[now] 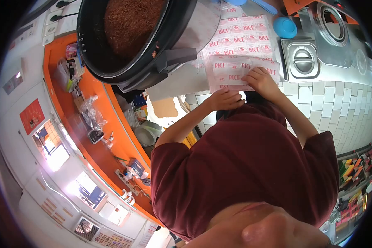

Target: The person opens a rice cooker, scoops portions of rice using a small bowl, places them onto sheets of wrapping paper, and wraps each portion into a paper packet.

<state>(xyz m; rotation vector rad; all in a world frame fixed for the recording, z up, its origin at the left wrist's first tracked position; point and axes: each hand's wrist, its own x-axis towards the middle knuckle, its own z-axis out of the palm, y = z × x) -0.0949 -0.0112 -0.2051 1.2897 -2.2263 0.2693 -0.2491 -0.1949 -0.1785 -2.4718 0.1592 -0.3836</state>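
Note:
Thin white paper printed with red "RICE" lettering [246, 39] lies on the metal worktop in front of me. Its near part [224, 71] forms a separate layer or fold at the counter's edge. My left hand [227, 99] is closed at the near edge of this layer, fingers curled together. My right hand [261, 82] is closed on its right part, with bent fingers over the print. Whether the thumbs are under the paper is hidden.
A large black pot [91, 49] with reddish-brown grains stands at the left. To the right are a blue bowl [284, 27], a lidded steel container [303, 60] and a round metal ring [331, 25]. An orange shelf [111, 109] runs along the left.

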